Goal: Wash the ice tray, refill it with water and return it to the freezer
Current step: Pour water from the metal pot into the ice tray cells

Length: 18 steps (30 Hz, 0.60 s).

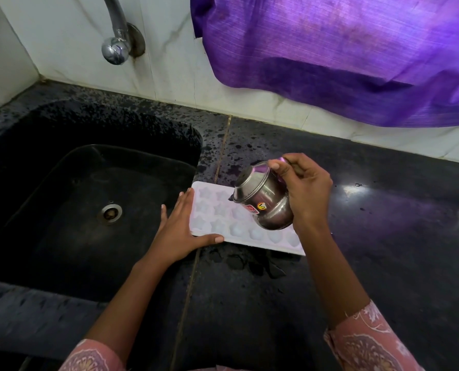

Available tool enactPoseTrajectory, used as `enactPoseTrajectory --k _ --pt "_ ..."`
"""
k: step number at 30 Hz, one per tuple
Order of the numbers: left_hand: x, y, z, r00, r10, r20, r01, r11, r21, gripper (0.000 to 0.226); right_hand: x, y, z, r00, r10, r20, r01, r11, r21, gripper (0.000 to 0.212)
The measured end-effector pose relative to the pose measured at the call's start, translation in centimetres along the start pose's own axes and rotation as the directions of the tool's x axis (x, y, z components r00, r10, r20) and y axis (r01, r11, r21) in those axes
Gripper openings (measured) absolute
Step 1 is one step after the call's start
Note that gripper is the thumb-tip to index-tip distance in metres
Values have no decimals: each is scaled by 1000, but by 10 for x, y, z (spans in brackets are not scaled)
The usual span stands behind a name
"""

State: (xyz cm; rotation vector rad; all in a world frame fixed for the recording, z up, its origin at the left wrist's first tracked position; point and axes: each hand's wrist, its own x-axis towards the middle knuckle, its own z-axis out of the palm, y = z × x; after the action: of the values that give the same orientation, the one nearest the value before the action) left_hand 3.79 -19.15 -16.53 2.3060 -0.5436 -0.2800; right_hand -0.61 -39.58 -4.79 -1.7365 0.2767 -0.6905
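Now, white plastic ice tray (223, 223) flat on black granite counter (370, 236) right of black sink (89, 183), left hand (181, 231) spread against its left end, right hand (303, 191) gripping tilted small steel pot (260, 202) above tray.

White ice tray (223, 223): flat on dark wet countertop, just right of the sink, long side running left to near-right. Star-shaped cavities at left end, rounded ones along near row. Far-right portion hidden. Left end just beside sink rim. Whether cavities hold water: cannot tell.
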Motion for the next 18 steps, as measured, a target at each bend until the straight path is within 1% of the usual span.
enactPoseTrajectory --k 6,8,11,18 --pt "0 0 0 1000 -3 0 3 1000 3 127 -1 4 2 989 136 -49 -127 979 158 13" --pt "0 0 0 1000 -4 -1 4 1000 2 127 0 4 3 985 162 -56 -148 968 204 11" --pt "0 0 0 1000 -6 1 6 1000 3 127 1 3 6 985 167 -50 -152 964 220 10" --pt "0 -2 1 1000 5 -3 -5 1000 2 127 2 3 17 988 152 -14 -147 972 181 12"
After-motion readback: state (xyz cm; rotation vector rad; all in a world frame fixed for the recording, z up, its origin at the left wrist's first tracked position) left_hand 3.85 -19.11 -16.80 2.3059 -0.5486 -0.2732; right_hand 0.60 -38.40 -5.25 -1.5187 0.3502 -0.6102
